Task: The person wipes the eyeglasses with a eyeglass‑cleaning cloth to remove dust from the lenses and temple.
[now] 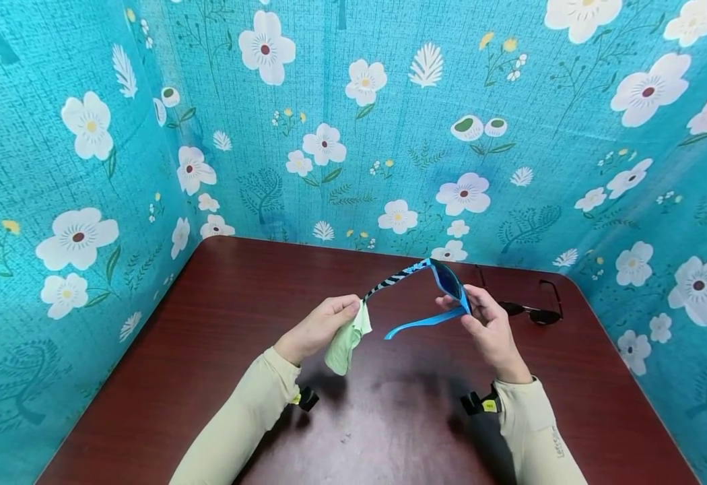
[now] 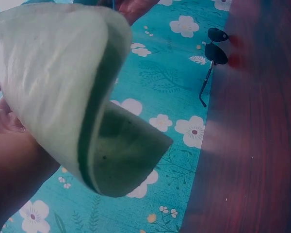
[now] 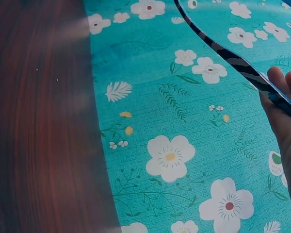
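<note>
Blue-framed sunglasses [image 1: 448,279] with dark lenses and a zebra-striped temple are held above the table, both temples unfolded. My right hand [image 1: 491,330] grips them by the front frame near one hinge. My left hand [image 1: 320,327] pinches a pale green cloth [image 1: 344,345] at the tip of the striped temple, and the cloth hangs below the fingers. In the left wrist view the folded cloth [image 2: 58,82] covers most of the left fingers. The right wrist view has the striped temple [image 3: 233,60] running up to the right fingers.
A second pair of dark sunglasses [image 1: 544,316] lies on the reddish-brown table [image 1: 232,296] at the back right, temples open. Blue floral cloth [image 1: 353,202] hangs behind the table and along both sides. Each wrist wears a black camera mount [image 1: 481,403].
</note>
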